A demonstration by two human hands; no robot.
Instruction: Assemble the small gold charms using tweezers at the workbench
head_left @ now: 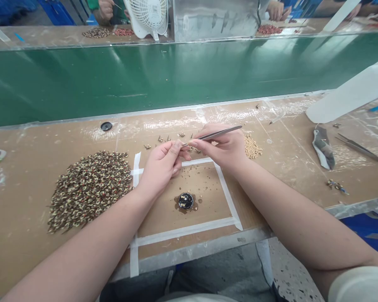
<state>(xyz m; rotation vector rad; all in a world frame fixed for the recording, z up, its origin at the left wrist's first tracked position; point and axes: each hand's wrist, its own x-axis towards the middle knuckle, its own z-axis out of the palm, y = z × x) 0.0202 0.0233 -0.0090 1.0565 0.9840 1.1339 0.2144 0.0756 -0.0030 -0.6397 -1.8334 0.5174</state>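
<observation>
My left hand [162, 164] is closed in a pinch over the taped square [229, 197], its fingertips gripping a very small part that I cannot make out. My right hand [224, 146] holds metal tweezers [219, 133], whose tips reach left to the left hand's fingertips. A small black dish [185, 201] with a few beads sits below both hands. A big heap of patterned brown pieces [90, 188] lies left of the left hand. A small pile of pale beads [252, 147] rests right of the right hand. Several small finished pieces [164, 139] lie just beyond the hands.
A green conveyor belt [176, 75] runs behind the workbench. A black cap [106, 126] lies at the bench's far edge. Spare tweezers [359, 147] and a grey cloth [324, 147] lie at right. Other people's hands [275, 10], a white fan [148, 16] and more heaps are across the belt.
</observation>
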